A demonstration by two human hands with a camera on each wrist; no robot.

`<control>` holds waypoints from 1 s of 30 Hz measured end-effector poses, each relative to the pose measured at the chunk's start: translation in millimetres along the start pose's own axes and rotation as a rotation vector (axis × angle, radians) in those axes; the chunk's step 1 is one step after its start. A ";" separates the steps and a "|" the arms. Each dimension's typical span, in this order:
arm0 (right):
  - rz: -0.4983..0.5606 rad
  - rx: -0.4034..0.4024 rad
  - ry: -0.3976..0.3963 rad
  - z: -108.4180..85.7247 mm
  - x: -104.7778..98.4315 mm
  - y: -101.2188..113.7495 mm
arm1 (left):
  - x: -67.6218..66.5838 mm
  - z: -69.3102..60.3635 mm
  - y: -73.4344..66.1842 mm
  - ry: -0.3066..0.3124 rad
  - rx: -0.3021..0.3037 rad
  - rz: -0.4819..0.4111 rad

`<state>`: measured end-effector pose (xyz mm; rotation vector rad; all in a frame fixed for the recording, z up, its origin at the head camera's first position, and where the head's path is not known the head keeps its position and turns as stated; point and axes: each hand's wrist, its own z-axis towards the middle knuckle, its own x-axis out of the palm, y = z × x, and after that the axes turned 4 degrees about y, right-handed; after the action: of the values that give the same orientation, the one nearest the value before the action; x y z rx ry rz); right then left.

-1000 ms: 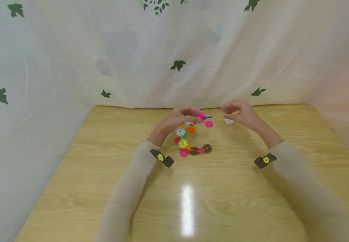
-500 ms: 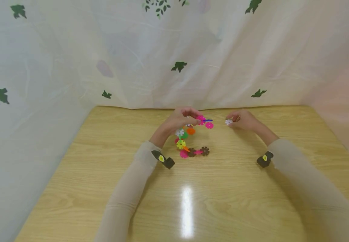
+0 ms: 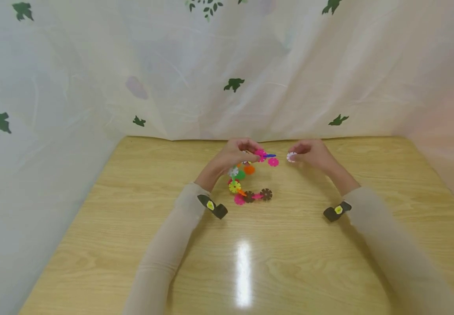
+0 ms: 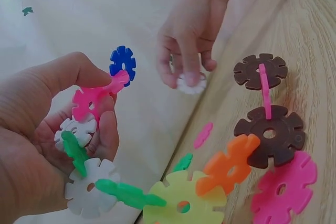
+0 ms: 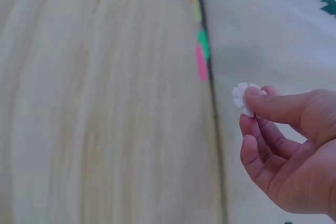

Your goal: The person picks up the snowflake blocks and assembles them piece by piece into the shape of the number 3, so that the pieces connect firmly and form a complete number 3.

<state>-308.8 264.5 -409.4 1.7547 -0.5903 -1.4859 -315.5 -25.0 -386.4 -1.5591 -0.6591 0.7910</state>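
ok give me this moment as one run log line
left hand: pinches disc chain near blue disc | right hand: pinches white disc, apart from chain | blue disc: at chain end nearer right hand

The left sleeve (image 3: 155, 258), lower left of centre in the head view, is beige, faintly creased across; the right sleeve (image 3: 398, 251), lower right, matches. The left strap (image 3: 202, 200) and right strap (image 3: 346, 205) are black, each with a chunky block (image 3: 220, 212) and yellow patch (image 3: 210, 205).

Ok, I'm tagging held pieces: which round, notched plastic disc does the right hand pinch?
The round, notched white plastic disc in the right hand, held apart; other white discs are linked into the multicoloured plastic chain the left hand holds.
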 end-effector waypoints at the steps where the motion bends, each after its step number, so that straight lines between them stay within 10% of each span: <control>1: 0.046 0.002 -0.009 -1.5 1.2 4.0 | 0.0 0.3 0.1 -0.003 0.001 0.004; 12: 0.471 -0.078 -0.106 -14.2 7.6 40.7 | -0.8 1.2 -1.3 -0.012 -0.007 0.007; 30: 0.687 -0.052 0.029 -18.9 10.7 48.4 | -5.4 -3.5 -5.3 -0.001 0.053 0.066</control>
<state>-282.4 231.4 -377.5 1.3293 -1.0051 -0.9776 -315.9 -30.7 -380.2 -1.5385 -0.5849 0.8525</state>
